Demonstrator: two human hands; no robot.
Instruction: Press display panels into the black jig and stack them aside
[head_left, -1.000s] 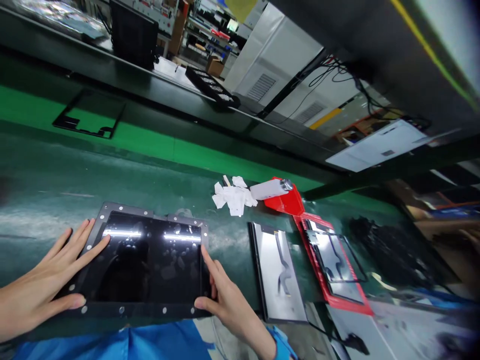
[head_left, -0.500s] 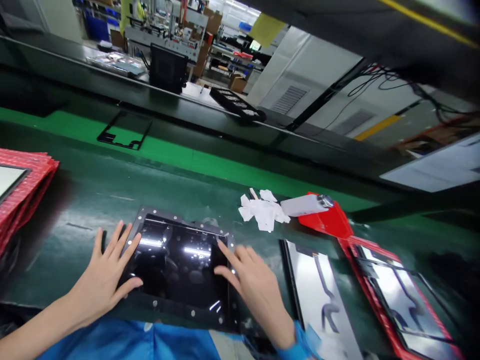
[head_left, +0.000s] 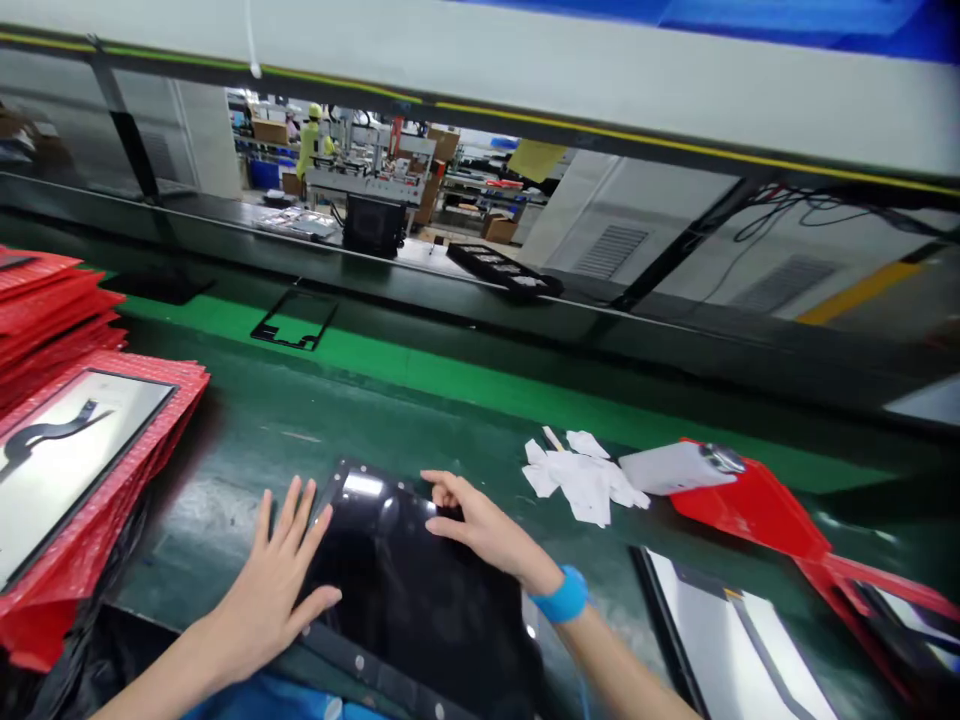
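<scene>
A glossy black display panel (head_left: 397, 590) with dots along its border lies on the green bench in front of me. My left hand (head_left: 270, 590) rests with spread fingers at its left edge, the fingertips and thumb on the border. Over its far edge is my right hand (head_left: 480, 525), a blue band on the wrist. The right thumb and curled fingers close on what looks like a thin glossy film at the panel's surface, with the index finger sticking out. The panel's far right corner is hidden behind the right hand and forearm.
Left stands a stack of red bubble-wrap bags (head_left: 165, 400) with a silver-backed screen (head_left: 52, 480) on top. Rightward are white paper scraps (head_left: 581, 480), a white bottle (head_left: 675, 468) on a red bag (head_left: 757, 510), and another screen (head_left: 727, 640). A thin black frame (head_left: 296, 320) lies behind.
My right hand has gone from the panel's right edge to its far edge, and its fingers have curled. The bubbled surface now looks smooth and dark. The left hand stays put; the view has shifted.
</scene>
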